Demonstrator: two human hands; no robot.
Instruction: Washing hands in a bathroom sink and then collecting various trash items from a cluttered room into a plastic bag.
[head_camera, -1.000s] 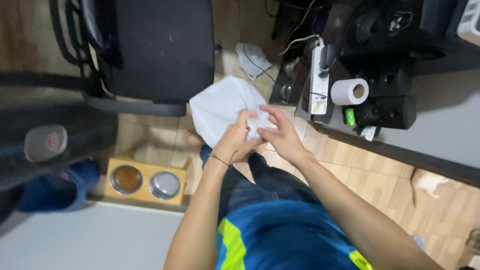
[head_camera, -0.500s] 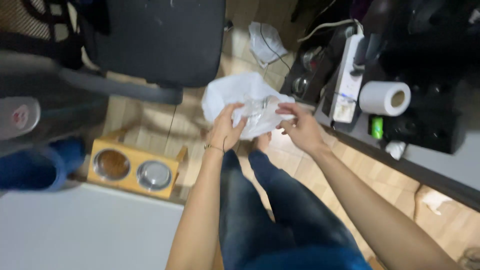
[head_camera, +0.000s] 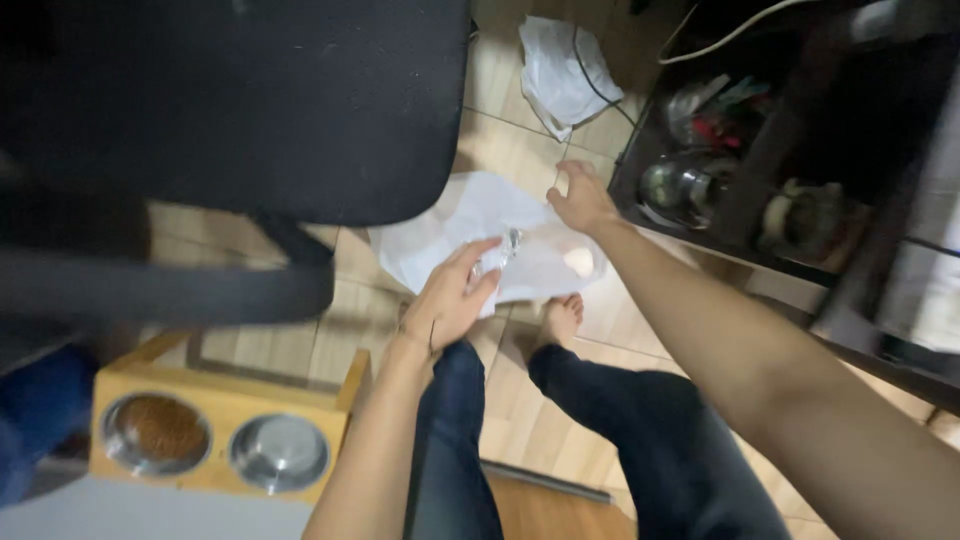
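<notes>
Two hands work one white plastic bag (head_camera: 450, 235). The left hand (head_camera: 452, 298) pinches its crumpled edge; the right hand (head_camera: 583, 197) grips the far side, above the tiled floor (head_camera: 520, 150).

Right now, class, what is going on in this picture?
A person looks down at their own legs and holds a thin white plastic bag over the wooden floor. The left hand grips its near edge; the right hand reaches out at its far side. A black office chair stands at the left, with a wooden stand of two metal pet bowls below.
</notes>
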